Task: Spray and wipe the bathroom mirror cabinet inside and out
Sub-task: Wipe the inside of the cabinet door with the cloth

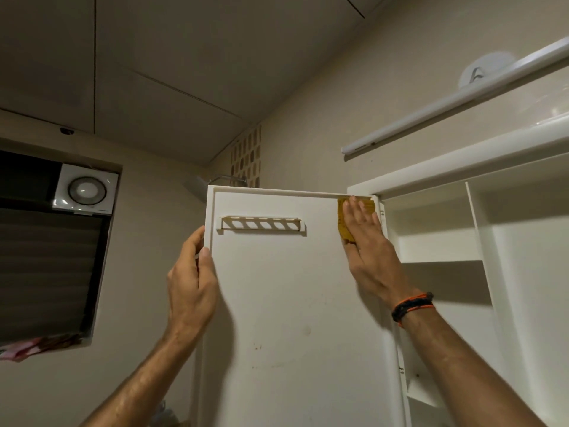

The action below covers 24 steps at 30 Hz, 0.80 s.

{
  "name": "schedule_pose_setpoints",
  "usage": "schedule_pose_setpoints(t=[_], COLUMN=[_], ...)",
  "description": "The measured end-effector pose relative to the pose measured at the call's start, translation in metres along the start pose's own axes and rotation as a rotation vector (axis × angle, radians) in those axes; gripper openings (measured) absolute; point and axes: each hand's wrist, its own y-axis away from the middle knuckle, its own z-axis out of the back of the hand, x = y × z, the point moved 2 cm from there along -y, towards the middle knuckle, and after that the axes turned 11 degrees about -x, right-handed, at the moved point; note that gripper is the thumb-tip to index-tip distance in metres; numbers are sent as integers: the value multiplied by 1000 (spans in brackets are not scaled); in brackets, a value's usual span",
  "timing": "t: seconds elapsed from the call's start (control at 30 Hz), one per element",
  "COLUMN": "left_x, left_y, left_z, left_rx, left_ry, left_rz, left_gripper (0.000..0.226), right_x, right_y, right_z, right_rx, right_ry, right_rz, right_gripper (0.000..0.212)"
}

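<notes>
Left hand [191,282] gripping open door [292,303] edge, right hand [366,235] flat on yellow cloth [343,221] at inner top corner; wiping inside, probably downward strokes next.

Beige walls meet a panelled ceiling [191,72]. A louvred window [46,272] sits low on the left wall, a white exhaust fan [86,189] at its top corner; a tube light [455,100] hangs far right of it.
</notes>
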Motion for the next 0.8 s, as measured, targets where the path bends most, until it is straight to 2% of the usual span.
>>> schedule_pose_setpoints(t=[0.43, 0.8], left_x=[0, 3], left_y=[6, 6], left_z=[-1, -3], left_rx=[-37, -69], left_ry=[112, 126], left_rz=[77, 70], left_gripper=[40, 39], right_x=[8, 36], right_y=[59, 63], right_z=[-13, -28], right_rx=[-75, -138], right_ry=[19, 45], right_rz=[-45, -128], right_gripper=[66, 65])
